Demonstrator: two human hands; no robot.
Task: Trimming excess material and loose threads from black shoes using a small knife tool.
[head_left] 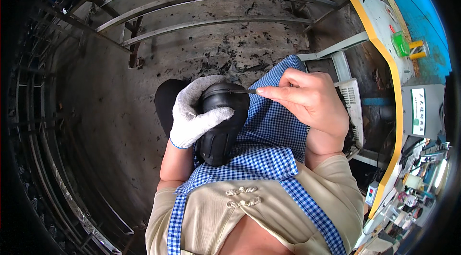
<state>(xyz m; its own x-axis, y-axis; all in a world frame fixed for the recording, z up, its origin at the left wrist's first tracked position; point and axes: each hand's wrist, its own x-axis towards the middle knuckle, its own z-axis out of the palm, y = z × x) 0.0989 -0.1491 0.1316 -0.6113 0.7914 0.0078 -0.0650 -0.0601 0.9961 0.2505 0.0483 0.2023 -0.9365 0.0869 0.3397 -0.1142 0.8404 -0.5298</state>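
A black shoe (218,130) is held over my lap, its rounded end pointing away from me and its other end near my apron. My left hand (194,113), in a white knit glove with a blue cuff edge, is wrapped round the rounded end, thumb across the near side. My bare right hand (307,99) pinches a thin dark strip (249,91) between thumb and finger. This strip reaches left onto the shoe's far edge; whether it is a blade or a sliver of material, I cannot tell. A blue checked apron (273,120) covers my lap.
Metal rack rails (206,0) cross the far side, with more racks (53,159) at left. Black scraps (235,65) litter the floor. On the right stands a yellow-edged workbench (396,96) with a green container (399,44) and a grey box (422,111); a white crate (353,101) sits beside it.
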